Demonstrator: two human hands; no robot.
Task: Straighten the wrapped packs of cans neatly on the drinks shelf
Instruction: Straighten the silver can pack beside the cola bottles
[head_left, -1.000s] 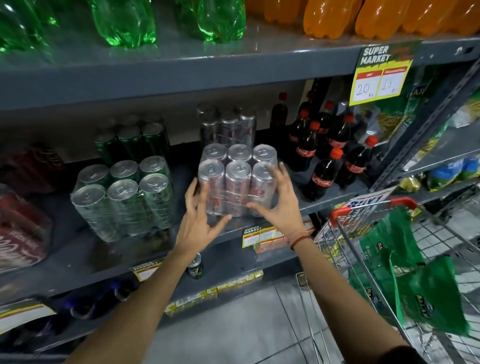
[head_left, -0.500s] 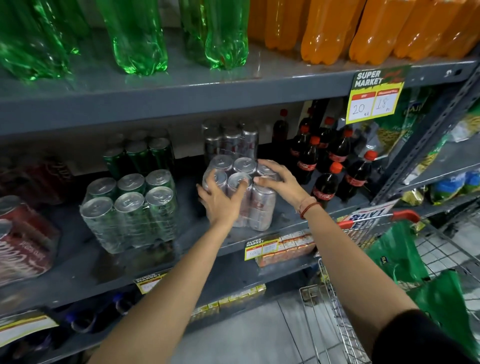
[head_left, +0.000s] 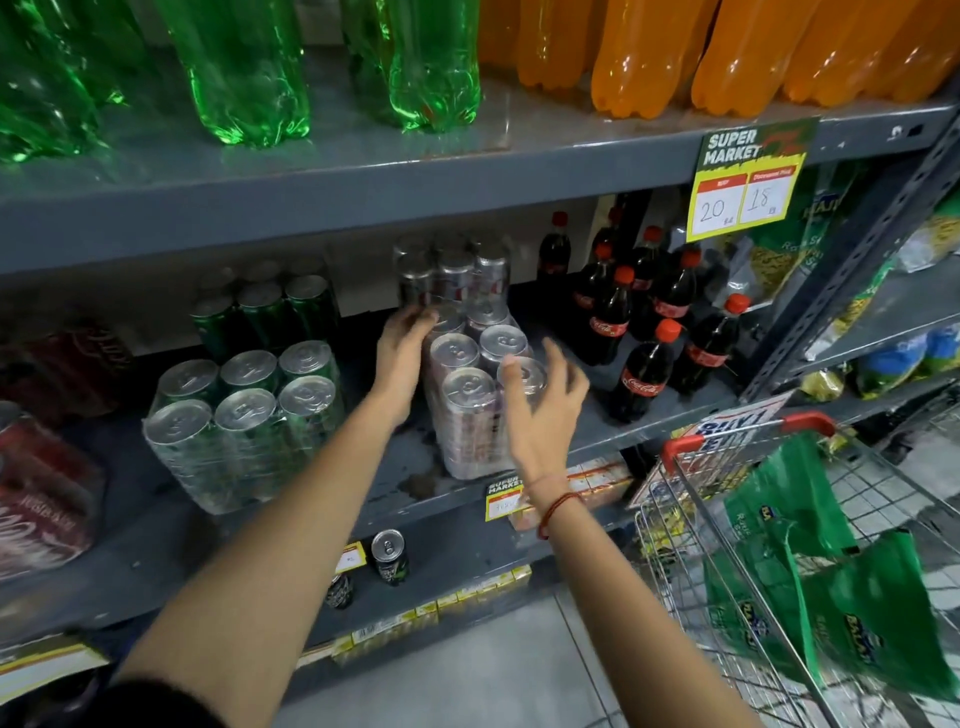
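Note:
A wrapped pack of silver cans (head_left: 470, 395) stands on the grey drinks shelf (head_left: 613, 423), its long side running front to back. My left hand (head_left: 402, 353) lies flat along the pack's left side, fingers reaching its far cans. My right hand (head_left: 540, 410) hovers at the pack's front right corner with fingers spread and blurred, thumb over the nearest can top. A second silver pack (head_left: 452, 275) sits right behind. To the left stand a wrapped pack of green cans (head_left: 244, 410), slightly angled, and another green pack (head_left: 265, 306) behind it.
Small cola bottles (head_left: 644, 364) crowd the shelf just right of the silver pack. A red wrapped pack (head_left: 41, 499) lies at the far left. A wire cart (head_left: 748, 436) with green bags (head_left: 831, 597) stands at my right. A loose can (head_left: 389, 556) sits on the lower shelf.
The silver pack has been turned from crosswise to lengthwise. My left hand slid from its front to its left side; my right hand came off the can tops and spread open.

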